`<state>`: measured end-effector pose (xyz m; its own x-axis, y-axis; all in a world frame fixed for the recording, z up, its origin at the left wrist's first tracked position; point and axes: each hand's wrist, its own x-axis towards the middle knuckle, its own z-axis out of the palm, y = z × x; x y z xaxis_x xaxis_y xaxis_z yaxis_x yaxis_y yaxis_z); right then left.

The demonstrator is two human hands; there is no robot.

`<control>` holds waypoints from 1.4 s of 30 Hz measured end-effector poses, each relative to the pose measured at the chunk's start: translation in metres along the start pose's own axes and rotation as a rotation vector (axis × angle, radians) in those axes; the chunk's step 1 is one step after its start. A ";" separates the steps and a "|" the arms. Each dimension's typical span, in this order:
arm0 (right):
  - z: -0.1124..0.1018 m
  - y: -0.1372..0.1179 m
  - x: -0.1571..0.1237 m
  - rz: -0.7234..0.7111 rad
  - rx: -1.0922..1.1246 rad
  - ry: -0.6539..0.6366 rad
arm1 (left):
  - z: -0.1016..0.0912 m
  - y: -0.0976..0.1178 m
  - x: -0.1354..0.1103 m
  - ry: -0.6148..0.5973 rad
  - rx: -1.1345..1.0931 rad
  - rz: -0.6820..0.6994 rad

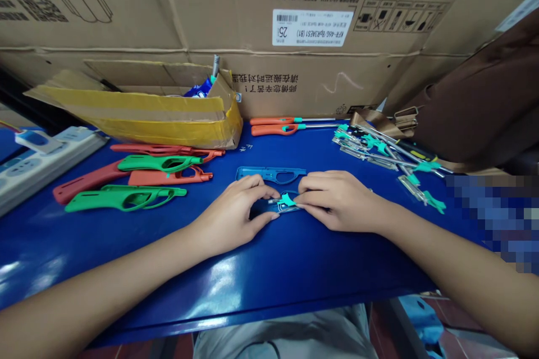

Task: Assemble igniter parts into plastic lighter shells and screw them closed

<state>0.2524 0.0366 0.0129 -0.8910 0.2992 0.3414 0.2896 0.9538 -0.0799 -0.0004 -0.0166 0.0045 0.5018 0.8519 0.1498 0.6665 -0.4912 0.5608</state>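
Both hands work low over the table (219, 286), in front of the wearer's body. The right hand (347, 202) is nearly closed, thumb and fingertips pinched at the right side of a teal part (287, 200). The left hand (236, 210) is half curled, thumb and forefinger spread about the part's left end; contact is likely, but cannot tell whether it grips. Meeting from opposite sides presumably steadies so small a piece.

The part sits between the fingertips, with pale wire beside it. Something blue shows beneath, mostly hidden.

A blue shell (273, 171) lies just beyond the fingers, open side up, probably kept near for easy reach. Green shells (132, 199) and red shells (95, 179) lie to the left; rods (389, 151) with teal fittings lie heaped to the right. Kinds look sorted by side, perhaps one supply per hand. Two orange lighters (273, 130), rods fitted, lie parallel at the back beside a carton (168, 118), seemingly set apart from the loose pieces.
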 end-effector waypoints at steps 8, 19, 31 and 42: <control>0.002 0.003 0.000 0.003 0.080 -0.038 | 0.001 0.002 -0.001 0.011 0.041 0.001; -0.002 -0.002 -0.001 0.063 0.086 -0.028 | 0.000 0.004 -0.004 0.006 0.144 0.033; -0.003 -0.003 -0.001 0.051 0.055 -0.050 | 0.001 0.005 -0.003 0.004 0.164 0.044; -0.006 -0.012 0.002 -0.068 -0.263 -0.201 | 0.001 0.005 -0.006 0.037 0.403 0.193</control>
<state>0.2492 0.0258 0.0201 -0.9550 0.2592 0.1439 0.2837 0.9399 0.1901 0.0002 -0.0246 0.0050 0.6233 0.7397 0.2535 0.7277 -0.6674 0.1582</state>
